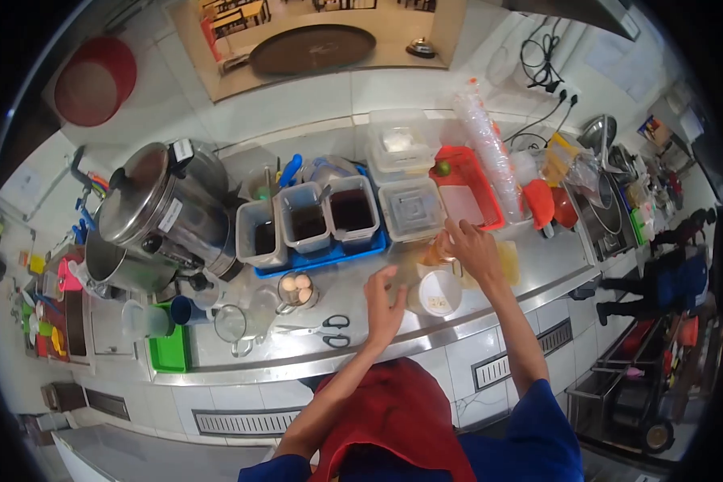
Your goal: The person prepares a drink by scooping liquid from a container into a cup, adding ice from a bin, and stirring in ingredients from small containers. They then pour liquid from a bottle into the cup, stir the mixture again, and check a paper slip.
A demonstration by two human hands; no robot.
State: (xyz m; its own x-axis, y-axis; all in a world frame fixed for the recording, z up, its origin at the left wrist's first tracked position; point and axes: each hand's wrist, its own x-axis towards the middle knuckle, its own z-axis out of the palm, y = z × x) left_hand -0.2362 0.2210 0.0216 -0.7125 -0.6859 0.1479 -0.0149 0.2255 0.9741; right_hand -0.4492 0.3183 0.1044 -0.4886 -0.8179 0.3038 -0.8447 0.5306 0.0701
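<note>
My left hand (384, 305) is raised over the steel counter's front part, its fingers apart and nothing in it. Just to its right stands a white round tub (439, 293) with small pale bits inside. My right hand (472, 251) is behind and right of the tub, fingers bent together at an orange-brown item (436, 251), perhaps a glass of drink; the fingers partly cover it, and whether they grip it cannot be made out. A yellowish sheet (508, 263) lies right of my right hand. Black-handled scissors (321, 330) lie left of my left hand.
Three tubs of dark liquid (306, 221) stand in a blue tray (321, 263). Left are a glass mug of eggs (297, 291), empty glass mugs (231, 324), a green tray (169, 347) and a large steel pot (169, 205). Clear containers (410, 210) and a red basket (490, 189) sit behind.
</note>
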